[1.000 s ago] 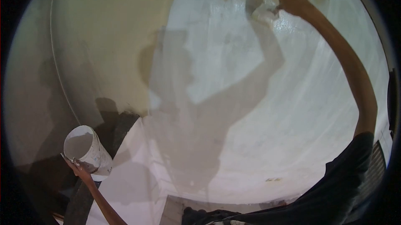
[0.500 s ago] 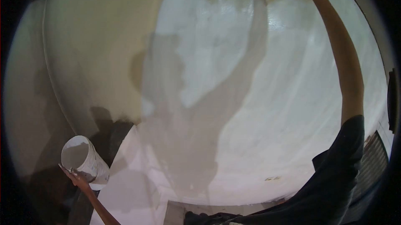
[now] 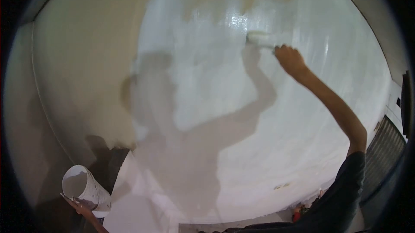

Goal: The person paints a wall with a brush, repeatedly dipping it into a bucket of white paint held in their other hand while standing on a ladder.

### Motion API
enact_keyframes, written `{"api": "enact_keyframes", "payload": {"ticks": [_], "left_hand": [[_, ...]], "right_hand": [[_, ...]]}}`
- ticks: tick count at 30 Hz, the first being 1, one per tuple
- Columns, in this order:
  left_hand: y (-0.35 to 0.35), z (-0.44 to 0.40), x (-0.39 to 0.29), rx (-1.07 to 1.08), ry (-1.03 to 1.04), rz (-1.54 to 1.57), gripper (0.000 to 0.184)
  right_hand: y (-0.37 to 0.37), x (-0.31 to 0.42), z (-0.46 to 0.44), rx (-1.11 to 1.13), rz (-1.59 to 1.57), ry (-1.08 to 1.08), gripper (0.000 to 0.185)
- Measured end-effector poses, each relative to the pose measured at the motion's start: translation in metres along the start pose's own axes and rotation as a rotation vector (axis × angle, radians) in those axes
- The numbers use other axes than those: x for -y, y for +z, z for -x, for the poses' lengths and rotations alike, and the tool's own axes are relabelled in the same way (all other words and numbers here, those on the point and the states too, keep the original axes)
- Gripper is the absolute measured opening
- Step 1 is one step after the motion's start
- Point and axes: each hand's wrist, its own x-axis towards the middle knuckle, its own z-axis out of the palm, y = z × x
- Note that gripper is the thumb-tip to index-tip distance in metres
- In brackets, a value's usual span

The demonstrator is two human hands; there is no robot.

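Observation:
My right hand (image 3: 290, 61) is closed round the handle of a paint roller (image 3: 260, 37), with the arm raised towards the wall. The roller lies against the upper part of the wall (image 3: 276, 120), where wet white paint shines. Beige patches show above it and to its left. At the lower left, my left hand (image 3: 81, 210) grips a white bucket (image 3: 96, 194) from below and the side. The bucket tilts with its mouth up and towards the left, and its outside is smeared with paint. How much paint is inside cannot be made out.
My shadow falls across the wall's middle. A wall socket (image 3: 282, 186) sits low on the wall. At the right are a slatted shutter (image 3: 384, 151) and a dark object (image 3: 405, 103). A red item (image 3: 296, 215) lies near the floor. A corner line runs down the left.
My right hand has come down from the top edge of the view, bringing the roller into sight. The camera view has tilted up a little, so the bucket and my left hand appear lower.

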Motion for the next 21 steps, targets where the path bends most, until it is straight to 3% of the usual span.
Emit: {"api": "enact_keyframes", "payload": {"ticks": [4,8,10,12,13,15,16,18,21], "left_hand": [[0.003,-0.002,0.01,-0.037,0.018,-0.036,0.056],[0.0,0.007,0.029,0.01,0.057,0.06,0.06],[-0.005,0.007,-0.014,-0.004,0.192,0.068,0.063],[-0.007,0.005,-0.006,0.046,0.02,0.09,0.066],[-0.011,0.003,-0.017,0.048,0.053,0.082,0.065],[-0.012,0.002,-0.04,0.076,0.07,0.096,0.061],[-0.016,0.001,-0.047,0.109,0.049,0.114,0.059],[-0.018,0.001,-0.064,0.128,-0.03,0.066,0.055],[-0.016,-0.001,-0.054,0.106,0.034,0.004,0.053]], "right_hand": [[-0.006,0.027,0.063,0.153,-0.158,0.046,0.017],[0.017,0.083,0.163,0.192,-0.891,0.06,0.019],[0.047,0.136,0.217,0.638,-1.307,0.261,0.022],[0.078,0.217,0.279,0.934,-1.694,0.472,0.028],[0.072,0.257,0.3,1.157,-1.698,0.609,0.033],[0.049,0.326,0.34,1.297,-2.017,0.804,0.034],[0.037,0.347,0.351,1.355,-2.172,0.787,0.033],[0.024,0.378,0.352,1.42,-2.179,0.665,0.033],[-0.014,0.39,0.297,1.362,-2.339,0.465,0.031]]}}
